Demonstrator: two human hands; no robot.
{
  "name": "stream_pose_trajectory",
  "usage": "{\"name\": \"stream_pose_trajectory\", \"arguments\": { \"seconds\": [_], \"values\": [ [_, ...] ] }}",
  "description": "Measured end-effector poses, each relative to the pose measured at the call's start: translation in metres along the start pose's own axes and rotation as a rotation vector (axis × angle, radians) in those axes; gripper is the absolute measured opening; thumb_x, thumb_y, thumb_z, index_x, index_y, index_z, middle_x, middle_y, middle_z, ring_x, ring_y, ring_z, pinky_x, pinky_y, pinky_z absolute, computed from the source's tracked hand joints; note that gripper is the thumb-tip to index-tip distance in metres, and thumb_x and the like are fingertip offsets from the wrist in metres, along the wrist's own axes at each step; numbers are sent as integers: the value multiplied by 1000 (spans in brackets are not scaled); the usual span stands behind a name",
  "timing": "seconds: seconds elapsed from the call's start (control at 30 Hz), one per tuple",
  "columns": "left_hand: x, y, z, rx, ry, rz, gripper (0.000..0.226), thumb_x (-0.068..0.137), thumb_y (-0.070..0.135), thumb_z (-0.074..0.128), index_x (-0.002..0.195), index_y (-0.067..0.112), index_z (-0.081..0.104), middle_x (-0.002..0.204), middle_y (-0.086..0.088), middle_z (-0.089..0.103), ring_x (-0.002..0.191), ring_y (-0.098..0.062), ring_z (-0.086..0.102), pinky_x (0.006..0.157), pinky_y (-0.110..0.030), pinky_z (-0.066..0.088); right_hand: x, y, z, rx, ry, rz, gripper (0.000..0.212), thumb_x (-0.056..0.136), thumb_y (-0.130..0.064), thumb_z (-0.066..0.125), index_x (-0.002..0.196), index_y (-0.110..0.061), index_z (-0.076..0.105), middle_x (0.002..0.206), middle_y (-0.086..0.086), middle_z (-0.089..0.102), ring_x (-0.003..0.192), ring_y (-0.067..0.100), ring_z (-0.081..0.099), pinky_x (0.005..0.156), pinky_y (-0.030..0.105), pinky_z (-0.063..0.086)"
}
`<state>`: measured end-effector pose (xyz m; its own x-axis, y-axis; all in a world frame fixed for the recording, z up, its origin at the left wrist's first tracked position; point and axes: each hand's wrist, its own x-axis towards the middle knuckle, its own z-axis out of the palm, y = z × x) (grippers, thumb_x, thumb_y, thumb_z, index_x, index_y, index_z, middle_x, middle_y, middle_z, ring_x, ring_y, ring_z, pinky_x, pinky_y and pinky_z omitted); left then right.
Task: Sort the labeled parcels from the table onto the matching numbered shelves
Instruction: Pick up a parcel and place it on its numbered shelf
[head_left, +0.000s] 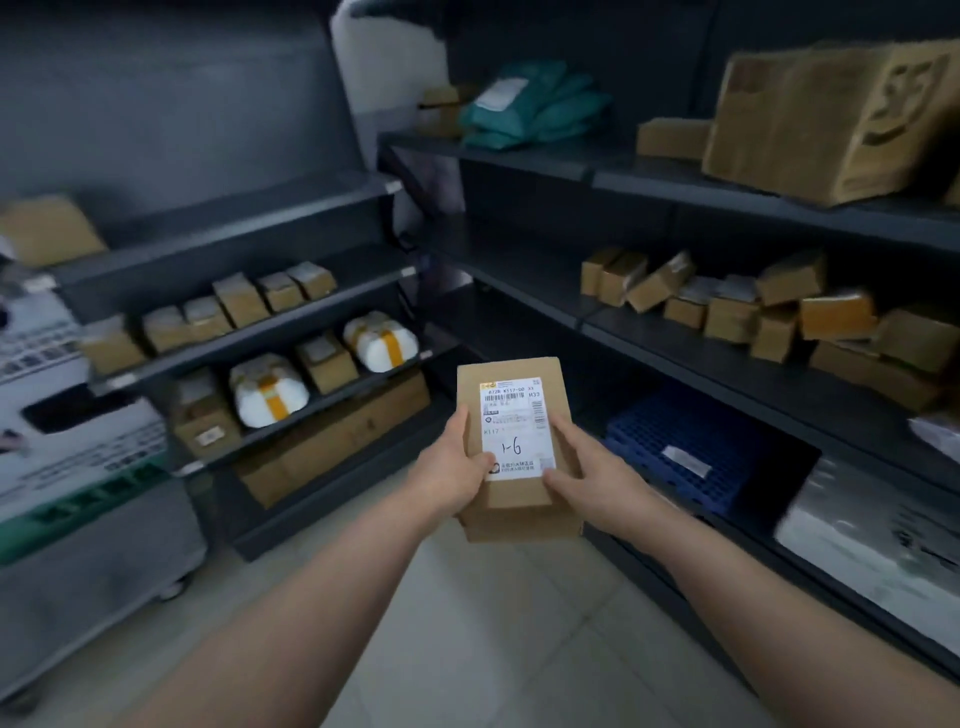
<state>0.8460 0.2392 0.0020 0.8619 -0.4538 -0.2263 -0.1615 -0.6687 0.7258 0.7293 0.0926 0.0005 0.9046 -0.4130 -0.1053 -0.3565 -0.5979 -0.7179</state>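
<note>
Cardboard box (519, 499) held up in both hands, label facing up.
Left hand (454, 470) grips the box's left edge, thumb curled onto the white label (515, 427), handwritten "1-6". Right hand (589, 475) grips its right edge, thumb on the label's lower corner. Left of the box, a shelf (260, 331) carries small cartons (241, 301); right of it, a rack (675, 179) holds more.

The brown parcel (519, 512) is showing a white label (517, 428). At 9 o'clock white bundles (249, 395) are wearing yellow bands (274, 401); at 3 o'clock a gridded pallet (675, 441) is showing blue.
</note>
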Motion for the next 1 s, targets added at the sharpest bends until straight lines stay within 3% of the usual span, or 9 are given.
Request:
{"name": "stream_pose_trajectory", "arguments": {
  "seconds": [0.07,0.2,0.33,0.5,0.6,0.73,0.83,0.93,1.0],
  "values": [
    [14,-11,-30,-20,52,-30,78,94,31,57,152,44,7,142,6,49,108,-14,51,84,-32,48,30,-23,12,-18,-25,-52,71,93,-35,53,148,-48,11,150,-12,33,125,14,45,85,30,43],
    [44,-27,-81,-59,149,-100,80,93,31,58,151,47,5,143,4,48,113,-21,54,96,-45,49,87,-66,32,8,-93,-136,72,92,-37,54,147,-51,9,151,-15,32,125,12,44,80,30,42],
    [81,-39,-125,-67,237,-146,80,94,31,58,151,45,4,144,1,46,114,-24,53,94,-47,50,146,-103,49,63,-152,-236,72,93,-35,56,147,-50,12,149,-16,35,124,11,45,88,32,46],
    [149,-46,-184,16,356,-152,79,96,32,55,152,42,1,141,-1,48,81,-8,48,65,-29,50,238,-151,64,85,-203,-371,72,92,-33,55,148,-51,14,150,-15,35,127,13,45,97,40,46],
    [192,-40,-218,20,420,-196,80,96,30,56,153,39,1,141,-2,47,86,-10,49,71,-31,52,298,-182,68,87,-226,-430,70,92,-33,54,146,-54,15,148,-14,37,120,14,48,91,36,48],
    [240,-40,-263,0,490,-251,78,96,30,56,153,39,4,140,-2,49,73,-1,49,53,-18,40,369,-225,78,128,-283,-481,68,92,-31,56,148,-47,20,145,-11,41,119,11,47,91,31,47],
    [265,-46,-297,-19,543,-299,77,96,31,56,153,38,5,143,-1,47,81,-7,52,55,-21,42,414,-257,93,98,-328,-512,70,92,-34,57,149,-45,19,146,-10,41,121,14,47,79,26,46],
    [288,-54,-331,6,578,-338,77,96,32,57,153,41,6,145,-2,45,87,-13,53,66,-29,52,450,-288,109,133,-390,-518,69,93,-34,57,148,-47,17,147,-10,40,123,15,45,90,33,48],
    [304,-62,-356,13,582,-344,77,96,32,57,153,41,6,143,-4,46,92,-17,54,63,-31,54,471,-309,120,158,-412,-524,69,93,-34,57,147,-48,17,145,-11,42,119,14,46,92,38,49]
  ]
}}
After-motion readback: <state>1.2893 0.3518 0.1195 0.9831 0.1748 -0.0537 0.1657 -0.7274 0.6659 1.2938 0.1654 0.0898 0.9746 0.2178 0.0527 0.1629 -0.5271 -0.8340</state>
